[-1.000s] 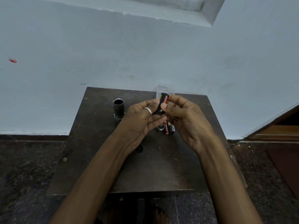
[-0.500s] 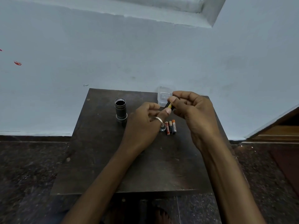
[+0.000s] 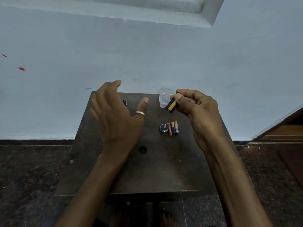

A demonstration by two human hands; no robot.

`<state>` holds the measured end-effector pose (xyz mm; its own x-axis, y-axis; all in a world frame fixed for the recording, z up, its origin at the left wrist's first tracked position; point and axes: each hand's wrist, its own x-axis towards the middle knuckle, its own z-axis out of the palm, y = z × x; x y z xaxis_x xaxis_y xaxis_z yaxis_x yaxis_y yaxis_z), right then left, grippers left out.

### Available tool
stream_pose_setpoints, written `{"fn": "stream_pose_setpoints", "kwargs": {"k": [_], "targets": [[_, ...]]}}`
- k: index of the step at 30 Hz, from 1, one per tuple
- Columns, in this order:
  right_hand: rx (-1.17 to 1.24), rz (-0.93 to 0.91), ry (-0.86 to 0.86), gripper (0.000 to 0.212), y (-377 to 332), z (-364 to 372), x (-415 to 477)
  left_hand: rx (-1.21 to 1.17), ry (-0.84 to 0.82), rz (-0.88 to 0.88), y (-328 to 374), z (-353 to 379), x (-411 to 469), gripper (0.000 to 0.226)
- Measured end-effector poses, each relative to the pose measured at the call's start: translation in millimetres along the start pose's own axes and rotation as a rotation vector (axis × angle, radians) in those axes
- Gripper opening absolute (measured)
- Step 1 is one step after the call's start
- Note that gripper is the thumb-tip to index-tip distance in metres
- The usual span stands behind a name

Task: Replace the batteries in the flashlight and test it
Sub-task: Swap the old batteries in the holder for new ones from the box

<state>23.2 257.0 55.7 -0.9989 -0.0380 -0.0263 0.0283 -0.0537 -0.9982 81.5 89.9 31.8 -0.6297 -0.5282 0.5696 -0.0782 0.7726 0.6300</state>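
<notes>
So the right hand (image 3: 196,108) has its grip clamped on the battery holder (image 3: 171,106), with the thumb on top and the curled fingers behind it. It's held up in the air over the far right part of the worktop (image 3: 164,169). The holder is a short black cartridge, tilted with its lower end pointing down-left, and a yellow cell shows in the side slot. There might be more cells in it, but the fingers cover the rest, so no telling.

Right behind it sits a small clear plastic box (image 3: 164,97) at the back edge of the worktop. Below the holder and well apart from it, three loose batteries (image 3: 173,128) lie side by side and touching, in red, black and orange. The round black tail cap (image 3: 163,128) is just beside them on the left.

The left hand (image 3: 114,118) is over on the left with its grip apart and holding nothing. Its fingers are spread and pretty motion-blurred, and there's a silver ring (image 3: 140,113) on the thumb. It hides nearly all of the flashlight body (image 3: 124,102); only a bit of dark rim peeks out between thumb and palm.

The worktop is dark scuffed wood, set against a pale blue wall (image 3: 164,54).
</notes>
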Motion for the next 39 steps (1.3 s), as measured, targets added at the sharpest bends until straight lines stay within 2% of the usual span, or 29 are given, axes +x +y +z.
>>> {"fn": "stream_pose_setpoints", "kwargs": {"k": [3, 5, 7, 9, 13, 17, 23, 30, 35, 39], "targets": [[0.098, 0.039, 0.013, 0.017, -2, 0, 1, -0.051, -0.2, -0.252, -13, 2, -1, 0.085], [0.188, 0.079, 0.02, 0.016, -4, 0, 2, -0.051, -0.29, -0.338, -19, 3, -2, 0.066], [0.274, 0.144, 0.026, 0.012, -4, 0, 3, 0.016, -0.336, -0.307, -23, 4, -5, 0.036], [0.373, 0.236, 0.034, 0.009, -4, -1, 4, 0.044, -0.32, -0.25, -21, 3, -6, 0.024], [0.706, 0.451, 0.017, 0.011, -5, -2, 5, 0.004, -0.229, -0.047, -18, 7, -5, 0.024], [0.85, 0.526, -0.011, 0.013, -5, -2, 5, -0.082, -0.279, 0.06, -21, 16, -3, 0.033], [0.79, 0.492, 0.017, 0.01, -4, -1, 6, -0.108, -0.33, 0.109, -21, 21, 0, 0.037], [0.398, 0.293, 0.004, 0.008, 2, 5, 4, 0.002, -0.39, 0.142, -13, 22, -2, 0.043], [0.269, 0.197, 0.003, 0.004, 4, 10, 0, 0.023, -0.401, 0.13, -14, 22, -2, 0.047], [0.255, 0.134, -0.016, 0.022, 2, 13, -2, 0.071, -0.392, 0.13, -16, 21, -1, 0.048]]}}
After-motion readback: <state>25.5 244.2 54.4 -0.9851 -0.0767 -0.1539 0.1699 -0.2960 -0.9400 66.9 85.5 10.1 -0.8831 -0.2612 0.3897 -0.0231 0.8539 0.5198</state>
